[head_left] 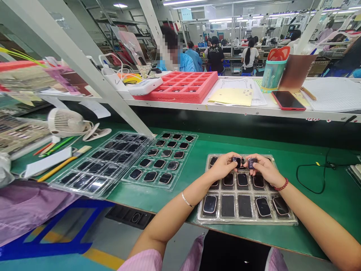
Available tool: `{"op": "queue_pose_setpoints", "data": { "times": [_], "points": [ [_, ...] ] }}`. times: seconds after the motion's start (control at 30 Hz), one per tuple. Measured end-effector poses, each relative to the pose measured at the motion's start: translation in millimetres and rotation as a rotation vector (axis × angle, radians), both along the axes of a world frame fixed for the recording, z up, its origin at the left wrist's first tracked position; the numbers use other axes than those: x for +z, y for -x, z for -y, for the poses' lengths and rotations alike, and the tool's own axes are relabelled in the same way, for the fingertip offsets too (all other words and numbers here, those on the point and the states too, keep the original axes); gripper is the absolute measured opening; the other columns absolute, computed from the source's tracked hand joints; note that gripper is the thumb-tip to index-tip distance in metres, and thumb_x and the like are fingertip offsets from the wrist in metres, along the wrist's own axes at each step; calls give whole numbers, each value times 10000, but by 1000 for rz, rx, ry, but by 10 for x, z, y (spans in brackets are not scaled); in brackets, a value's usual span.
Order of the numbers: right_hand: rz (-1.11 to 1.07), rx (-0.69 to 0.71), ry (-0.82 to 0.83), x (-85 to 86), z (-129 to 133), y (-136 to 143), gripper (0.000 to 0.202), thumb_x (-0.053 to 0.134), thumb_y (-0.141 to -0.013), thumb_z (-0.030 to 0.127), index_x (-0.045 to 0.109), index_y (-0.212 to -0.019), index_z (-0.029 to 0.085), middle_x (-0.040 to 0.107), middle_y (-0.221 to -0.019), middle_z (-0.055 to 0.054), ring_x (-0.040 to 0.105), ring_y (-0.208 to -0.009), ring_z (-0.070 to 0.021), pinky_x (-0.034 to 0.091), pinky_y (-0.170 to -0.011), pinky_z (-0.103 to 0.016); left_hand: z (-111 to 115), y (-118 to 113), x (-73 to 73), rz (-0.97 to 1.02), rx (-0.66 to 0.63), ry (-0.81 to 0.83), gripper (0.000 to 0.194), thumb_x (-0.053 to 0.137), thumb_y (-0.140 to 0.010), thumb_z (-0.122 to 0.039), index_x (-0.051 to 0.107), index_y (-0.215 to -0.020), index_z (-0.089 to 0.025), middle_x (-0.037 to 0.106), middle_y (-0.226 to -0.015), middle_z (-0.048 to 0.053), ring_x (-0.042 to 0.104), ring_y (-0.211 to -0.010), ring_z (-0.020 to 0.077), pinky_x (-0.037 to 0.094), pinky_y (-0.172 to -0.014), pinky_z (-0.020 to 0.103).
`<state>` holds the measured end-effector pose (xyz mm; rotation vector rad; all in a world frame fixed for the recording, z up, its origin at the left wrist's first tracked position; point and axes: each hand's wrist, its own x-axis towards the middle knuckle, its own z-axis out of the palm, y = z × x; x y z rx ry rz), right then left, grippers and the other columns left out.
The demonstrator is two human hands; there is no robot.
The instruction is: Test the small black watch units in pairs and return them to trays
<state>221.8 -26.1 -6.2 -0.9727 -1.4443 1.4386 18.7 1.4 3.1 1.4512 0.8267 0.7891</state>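
Note:
Over the back part of a clear plastic tray [225, 222], my left hand [225, 165] is closed on a small dark watch face [236, 162]. Close beside it on the right, my right hand [262, 167] pinches another watch face [252, 163], whose screen shows small light text. The tray below holds several square watch faces, such as one at the front left [210, 204] and one at the front right [263, 207]. Two compartments in its front row, one of them in the middle [244, 206], hold no watch face. My hands hide part of the back row.
Left of my arms lie two more clear trays of watch faces [159, 163] [97, 154]. A small white fan [66, 122] stands at the left. A shelf [237, 109] crosses behind, bearing a red foam tray [208, 88] and a phone [288, 101]. A black cable [310, 165] lies right.

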Motion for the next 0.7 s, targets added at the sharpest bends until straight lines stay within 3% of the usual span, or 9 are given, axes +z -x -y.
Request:
{"op": "queue_pose_setpoints", "data": {
  "times": [0.33,0.7],
  "points": [
    [-16,0,-35,-41,-9,-29,303,522,-833,198,527,-1135,205,655,-1044,-78,625,-679,-134,512,-591,-281,6,-3,22,-34,32,-32,349,597,-688,-92,576,-1031,-152,647,-905,43,593,-718,116,476,-726,267],
    [37,35,-68,-19,19,-12,321,529,-841,206,520,-1163,199,647,-1054,-94,633,-697,-141,516,-616,-299,-15,1,3,-8,53,-40,316,571,-712,-112,564,-1026,-150,653,-876,48,580,-714,125,449,-675,252]
  ]
}}
